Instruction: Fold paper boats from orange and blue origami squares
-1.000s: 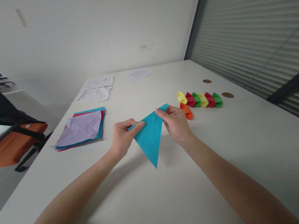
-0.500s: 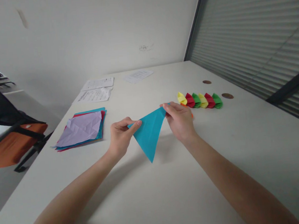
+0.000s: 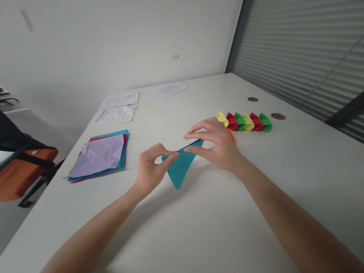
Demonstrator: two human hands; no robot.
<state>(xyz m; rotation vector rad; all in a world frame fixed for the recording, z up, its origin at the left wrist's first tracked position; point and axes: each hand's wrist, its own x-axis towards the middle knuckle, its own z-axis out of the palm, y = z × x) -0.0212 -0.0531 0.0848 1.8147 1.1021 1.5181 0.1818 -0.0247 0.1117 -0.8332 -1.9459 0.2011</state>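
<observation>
A blue sheet of origami paper [image 3: 179, 171], folded into a triangle, is held above the table with its point hanging down. My left hand [image 3: 154, 165] pinches the left end of its top edge between thumb and fingers. At the right part of that edge, my right hand [image 3: 216, 144] has its thumb on the near face and its fingers curved over behind. Just beyond my right hand lies a row of folded paper pieces [image 3: 247, 122] in yellow, red and green. An orange paper piece [image 3: 231, 135] is partly hidden by that hand.
On the left of the white table [image 3: 192, 238] lies a stack of coloured paper [image 3: 98, 155], a creased purple sheet on top. Printed sheets [image 3: 115, 113] and another printed page [image 3: 168, 91] lie farther back. An orange chair [image 3: 18, 173] stands left; window blinds [image 3: 313, 33] border the right.
My right hand has shifted inward along the top edge, its fingers lifting over it. The blue paper has tilted, so its face looks shorter. My left hand has moved slightly right.
</observation>
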